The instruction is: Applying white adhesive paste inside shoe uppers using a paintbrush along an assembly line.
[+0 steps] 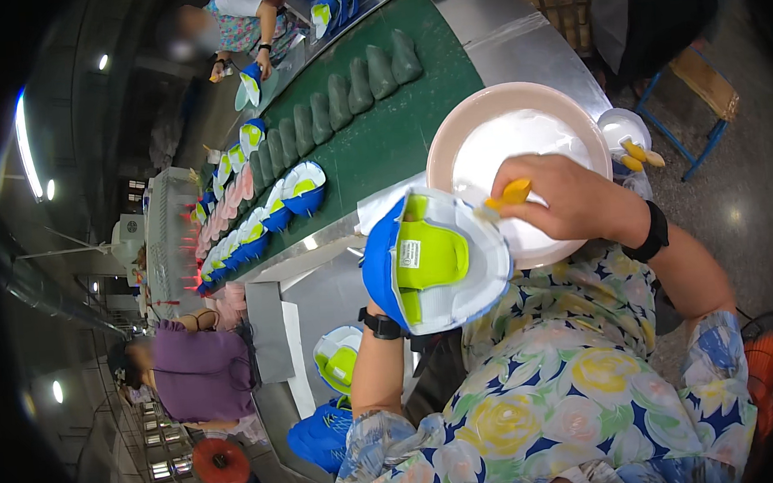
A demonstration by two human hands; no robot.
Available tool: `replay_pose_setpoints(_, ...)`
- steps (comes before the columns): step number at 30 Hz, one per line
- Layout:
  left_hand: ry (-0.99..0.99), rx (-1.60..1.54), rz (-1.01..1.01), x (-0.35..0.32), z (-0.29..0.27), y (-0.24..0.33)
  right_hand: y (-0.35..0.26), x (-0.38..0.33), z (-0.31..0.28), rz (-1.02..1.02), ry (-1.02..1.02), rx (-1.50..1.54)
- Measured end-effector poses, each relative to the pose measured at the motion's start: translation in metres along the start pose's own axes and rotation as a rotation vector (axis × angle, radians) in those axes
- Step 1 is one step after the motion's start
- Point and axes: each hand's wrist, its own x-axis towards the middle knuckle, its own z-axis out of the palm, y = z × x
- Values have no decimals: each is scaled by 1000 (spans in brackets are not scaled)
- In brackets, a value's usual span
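Note:
My left hand (375, 308) holds up a blue and white shoe upper (487, 257) with a lime-green lining and a small white label inside. The upper hides nearly all of that hand's fingers. Pinched in my right hand (554, 198) is a yellow-handled brush (514, 191). Its bristles are at the white edge of the upper, seemingly touching it. Below and behind the right hand stands a beige basin (440, 141) with white liquid inside.
Dark green shoe lasts (340, 103) and several blue-and-white uppers (302, 189) line a green conveyor (432, 48). More uppers (339, 364) lie left of my forearm. A white bowl (614, 121) with yellow-handled tools sits right of the basin. Other people (202, 372) work along the line.

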Motion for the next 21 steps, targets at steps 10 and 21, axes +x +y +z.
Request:
replay_pose_setpoints(10,68,64,122,6,5,0,3,-5,20,-452,76,-386)
replay_pose_setpoints(21,236,89,237,46,5,52,-8,41,26,-29,370,-43)
